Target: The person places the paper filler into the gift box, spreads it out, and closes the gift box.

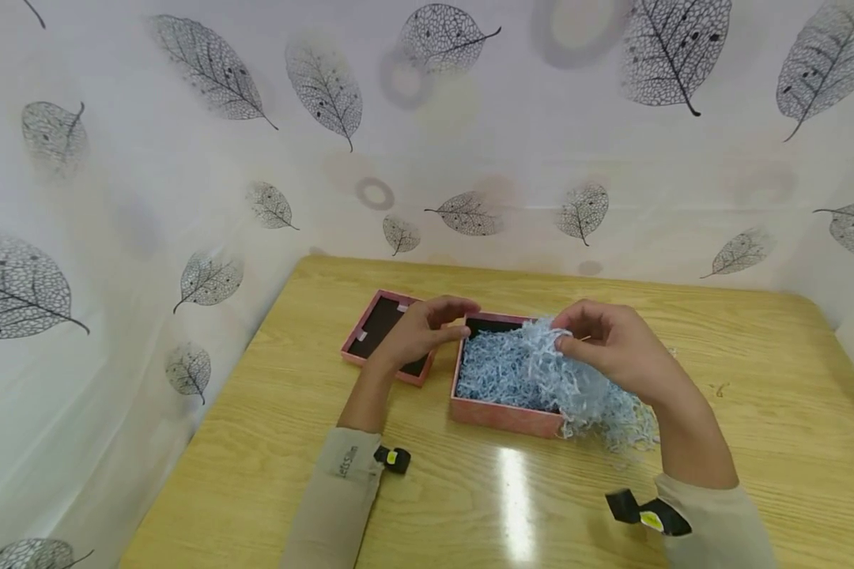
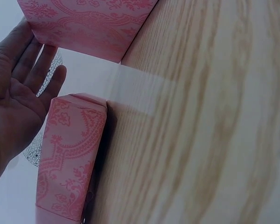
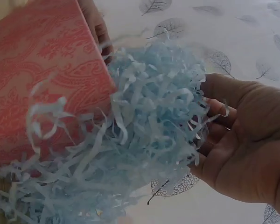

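A pink patterned box (image 1: 507,417) with a dark interior sits on the table, filled with light blue shredded paper (image 1: 494,367). My right hand (image 1: 615,352) pinches a clump of the shredded paper at the box's right side, and strands spill over that edge onto the table. In the right wrist view the clump (image 3: 154,102) lies against the fingers, which it partly hides. My left hand (image 1: 414,336) is at the box's left rim, fingers extended and touching the wall (image 2: 88,28) in the left wrist view.
The box's pink lid (image 1: 377,324) lies inside up on the table, left of the box and partly under my left hand. Loose scraps (image 1: 719,390) lie to the right. A leaf-printed white sheet (image 1: 484,142) hangs behind the wooden table (image 1: 242,474).
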Demonstrator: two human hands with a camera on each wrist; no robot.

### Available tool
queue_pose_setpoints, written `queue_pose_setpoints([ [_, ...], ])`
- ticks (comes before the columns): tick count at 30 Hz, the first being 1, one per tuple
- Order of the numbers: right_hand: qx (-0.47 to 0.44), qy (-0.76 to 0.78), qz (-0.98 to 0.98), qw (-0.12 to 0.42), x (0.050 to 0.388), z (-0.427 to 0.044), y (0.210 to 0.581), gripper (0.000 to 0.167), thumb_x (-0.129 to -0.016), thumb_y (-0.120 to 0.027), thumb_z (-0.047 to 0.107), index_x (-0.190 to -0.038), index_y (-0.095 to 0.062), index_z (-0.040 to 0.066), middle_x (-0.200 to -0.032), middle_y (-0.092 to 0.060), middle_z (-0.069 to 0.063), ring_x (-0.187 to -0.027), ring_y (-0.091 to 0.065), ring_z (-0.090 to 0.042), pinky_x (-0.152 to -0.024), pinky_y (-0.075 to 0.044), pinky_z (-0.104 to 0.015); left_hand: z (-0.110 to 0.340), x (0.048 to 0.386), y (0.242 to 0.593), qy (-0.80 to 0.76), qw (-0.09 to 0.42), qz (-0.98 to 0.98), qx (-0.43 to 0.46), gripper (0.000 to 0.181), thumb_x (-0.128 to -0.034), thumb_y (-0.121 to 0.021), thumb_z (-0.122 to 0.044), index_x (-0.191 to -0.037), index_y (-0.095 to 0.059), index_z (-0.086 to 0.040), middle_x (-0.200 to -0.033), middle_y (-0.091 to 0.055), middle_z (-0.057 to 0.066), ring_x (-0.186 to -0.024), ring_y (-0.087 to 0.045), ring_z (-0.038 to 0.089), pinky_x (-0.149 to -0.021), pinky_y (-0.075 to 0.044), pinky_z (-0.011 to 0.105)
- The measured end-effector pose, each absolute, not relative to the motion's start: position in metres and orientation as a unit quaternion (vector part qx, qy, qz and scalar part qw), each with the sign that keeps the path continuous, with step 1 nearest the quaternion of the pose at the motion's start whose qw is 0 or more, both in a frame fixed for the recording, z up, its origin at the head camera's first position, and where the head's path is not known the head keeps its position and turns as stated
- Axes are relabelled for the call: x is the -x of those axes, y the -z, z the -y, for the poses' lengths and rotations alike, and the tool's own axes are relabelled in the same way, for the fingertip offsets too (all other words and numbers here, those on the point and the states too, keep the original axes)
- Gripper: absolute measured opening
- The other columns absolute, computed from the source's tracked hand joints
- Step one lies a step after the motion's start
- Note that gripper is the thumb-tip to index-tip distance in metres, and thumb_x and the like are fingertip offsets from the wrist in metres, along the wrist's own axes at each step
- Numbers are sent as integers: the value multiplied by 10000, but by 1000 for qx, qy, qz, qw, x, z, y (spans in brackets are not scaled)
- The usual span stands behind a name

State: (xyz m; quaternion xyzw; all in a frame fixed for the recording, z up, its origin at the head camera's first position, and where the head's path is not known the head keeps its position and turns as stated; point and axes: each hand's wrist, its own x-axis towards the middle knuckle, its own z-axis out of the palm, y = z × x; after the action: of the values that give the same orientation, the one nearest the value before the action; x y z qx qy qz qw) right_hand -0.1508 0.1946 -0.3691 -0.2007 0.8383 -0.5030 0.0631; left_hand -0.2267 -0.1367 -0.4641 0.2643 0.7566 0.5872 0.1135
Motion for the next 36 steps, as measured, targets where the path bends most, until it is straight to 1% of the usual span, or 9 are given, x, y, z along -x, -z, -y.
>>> queue_pose_setpoints([
  [5,226,473,-845,108,153,-197,371,183,-1027,-727,148,-1197,-722,82,-1117,-698,-75,-949,-666,-206,-773,-585,-298,137,227,464,-585,117,-759,-262,390,-1031,-728,-267,-1416,-669,-263,-1417,-659,-57,-1422,-534,138,-1181,-439,502],
  [11,205,492,-843,69,142,-213,357,279,-1074,-663,216,-1329,-683,103,-1280,-696,-63,-1117,-684,-134,-887,-573,-222,136,227,463,-577,118,-764,-263,399,-1036,-719,-290,-1429,-662,-255,-1422,-657,-56,-1428,-527,152,-1198,-403,556],
  [15,217,585,-780,50,135,-215,350,287,-1116,-557,126,-1354,-624,-21,-1291,-691,-120,-1162,-695,-154,-951,-572,-225,136,227,463,-579,121,-763,-261,401,-1038,-715,-274,-1434,-658,-241,-1434,-652,-33,-1434,-525,174,-1194,-410,551],
  [17,238,627,-736,94,134,-210,349,307,-1133,-503,100,-1356,-582,-94,-1285,-686,-164,-1168,-712,-207,-978,-584,-287,136,226,463,-580,122,-763,-259,404,-1036,-719,-262,-1435,-658,-235,-1438,-648,-27,-1437,-524,179,-1190,-421,536],
  [19,252,638,-707,171,135,-201,350,350,-1148,-467,115,-1366,-542,-149,-1298,-670,-221,-1174,-715,-289,-989,-591,-355,137,226,464,-581,120,-762,-258,403,-1036,-719,-252,-1434,-659,-229,-1439,-647,-22,-1437,-524,180,-1182,-437,510],
  [21,245,612,-714,234,136,-189,353,406,-1156,-465,176,-1396,-530,-145,-1324,-659,-242,-1197,-706,-322,-1007,-585,-377,137,226,464,-583,118,-762,-258,399,-1035,-720,-242,-1430,-661,-226,-1433,-650,-22,-1434,-526,174,-1176,-449,485],
  [23,230,579,-737,264,138,-177,357,438,-1157,-468,204,-1422,-521,-140,-1347,-643,-260,-1237,-681,-347,-1028,-574,-388,137,227,464,-585,116,-760,-258,394,-1037,-717,-235,-1427,-663,-222,-1428,-654,-23,-1430,-531,168,-1167,-461,463],
  [31,190,493,-815,239,142,-144,384,511,-1151,-456,216,-1520,-442,-137,-1515,-513,-314,-1373,-544,-455,-1125,-469,-584,137,226,463,-588,120,-757,-261,392,-1040,-713,-224,-1428,-661,-226,-1434,-648,-21,-1431,-530,172,-1175,-444,509],
  [36,187,460,-837,230,143,-129,393,519,-1144,-462,225,-1526,-446,-126,-1534,-500,-307,-1393,-520,-462,-1135,-442,-620,136,225,462,-588,119,-756,-260,393,-1041,-713,-240,-1430,-658,-233,-1439,-644,-27,-1436,-524,171,-1171,-451,497],
])
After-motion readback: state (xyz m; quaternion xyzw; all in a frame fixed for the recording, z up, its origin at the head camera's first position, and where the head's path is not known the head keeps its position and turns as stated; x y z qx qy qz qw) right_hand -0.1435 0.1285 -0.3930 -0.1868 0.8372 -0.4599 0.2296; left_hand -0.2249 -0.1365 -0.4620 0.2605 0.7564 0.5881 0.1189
